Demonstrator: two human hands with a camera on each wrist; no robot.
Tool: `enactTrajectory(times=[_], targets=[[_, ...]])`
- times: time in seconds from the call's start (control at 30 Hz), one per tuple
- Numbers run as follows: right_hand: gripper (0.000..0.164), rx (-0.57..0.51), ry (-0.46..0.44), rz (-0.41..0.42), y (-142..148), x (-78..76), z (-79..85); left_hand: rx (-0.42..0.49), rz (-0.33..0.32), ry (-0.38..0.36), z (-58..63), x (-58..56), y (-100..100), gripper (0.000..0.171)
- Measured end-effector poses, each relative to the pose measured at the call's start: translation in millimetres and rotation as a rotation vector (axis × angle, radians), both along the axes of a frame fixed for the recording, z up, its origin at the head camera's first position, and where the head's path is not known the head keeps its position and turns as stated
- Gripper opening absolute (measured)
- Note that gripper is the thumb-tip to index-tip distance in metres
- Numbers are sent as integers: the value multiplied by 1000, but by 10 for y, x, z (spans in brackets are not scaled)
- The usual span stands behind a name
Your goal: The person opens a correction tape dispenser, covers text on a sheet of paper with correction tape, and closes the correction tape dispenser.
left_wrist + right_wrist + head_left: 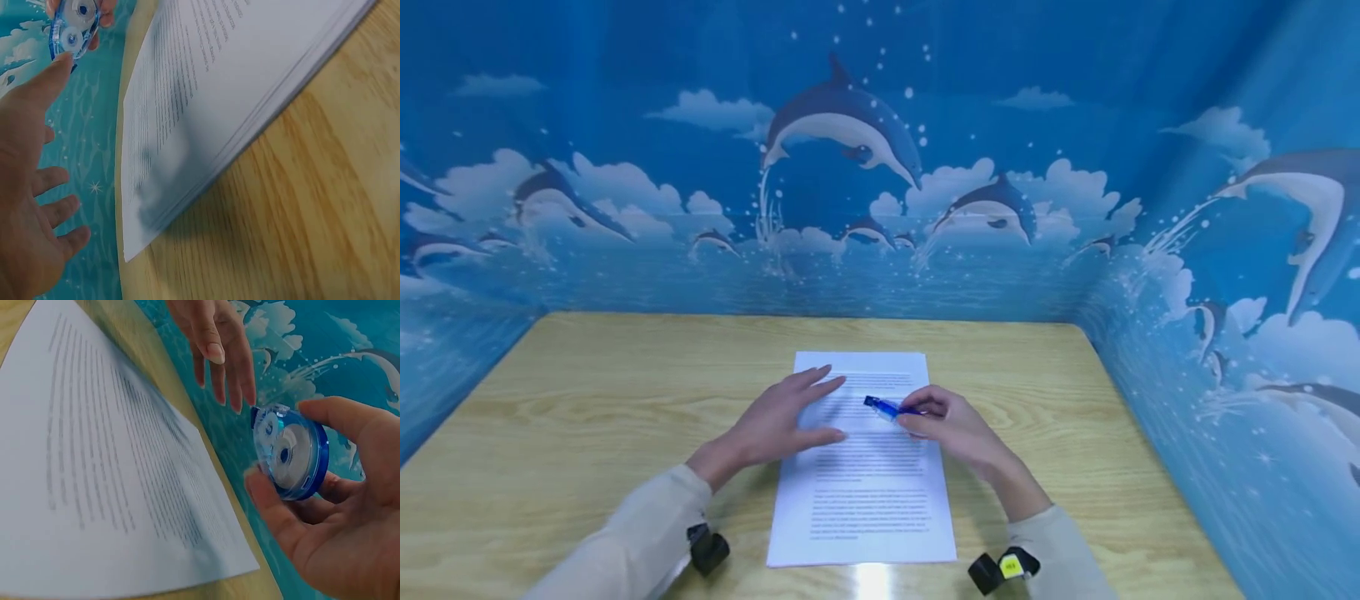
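Observation:
My right hand point(951, 425) pinches a blue see-through correction tape dispenser point(290, 453) between thumb and fingers, above the printed pages. Two white reels show through its casing, and its dark blue tip point(870, 401) points left toward my other hand. Fingers spread and holding nothing, my left hand point(782, 421) hovers over the left side of the paper stack point(865, 533). In the left wrist view its thumb point(47, 84) overlaps the lower end of the dispenser. Lines of printed text cover the top sheet, and both hands cast shadows on it.
The stack lies on a light wood-grain table point(647, 383), its layered sheet edges showing in the left wrist view. A blue curtain point(700, 275) printed with dolphins and clouds surrounds the table at the back and sides. Both wrists wear small black devices point(707, 548).

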State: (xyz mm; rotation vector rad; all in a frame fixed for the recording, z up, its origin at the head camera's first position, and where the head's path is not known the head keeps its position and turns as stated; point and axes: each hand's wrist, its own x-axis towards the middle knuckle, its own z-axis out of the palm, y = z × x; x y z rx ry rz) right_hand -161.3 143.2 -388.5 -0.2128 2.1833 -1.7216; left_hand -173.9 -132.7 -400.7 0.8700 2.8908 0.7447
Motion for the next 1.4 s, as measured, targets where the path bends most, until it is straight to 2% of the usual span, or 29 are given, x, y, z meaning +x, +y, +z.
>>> enactTrajectory(times=[0.1, 0.2, 0.37, 0.57, 0.73, 0.9, 1.07, 1.2, 1.4], targets=[[37, 80, 48, -106, 86, 4, -23, -30, -38, 13, -5, -19, 73, 80], [39, 107, 75, -190, 208, -4, -72, -22, -62, -5, 14, -36, 154, 80], [44, 194, 113, -297, 464, -16, -147, -31, -86, -33, 31, -106, 318, 81], [45, 301, 135, -416, 814, -2, -200, -111, -166, -1, 35, -216, 577, 79], [47, 387, 158, -488, 1097, 16, -237, -181, -238, -6, 31, -258, 797, 78], [52, 508, 153, -564, 1388, 76, -242, -201, -308, -15, 34, -258, 1019, 75], [55, 583, 134, -657, 1652, 114, -272, -213, -351, 16, 4, -234, 1206, 72], [56, 640, 117, -693, 1816, 141, -352, -214, -380, 21, -25, -215, 1325, 72], [57, 743, 122, -700, 1975, 152, -468, -232, -413, 16, -47, -207, 1435, 70]])
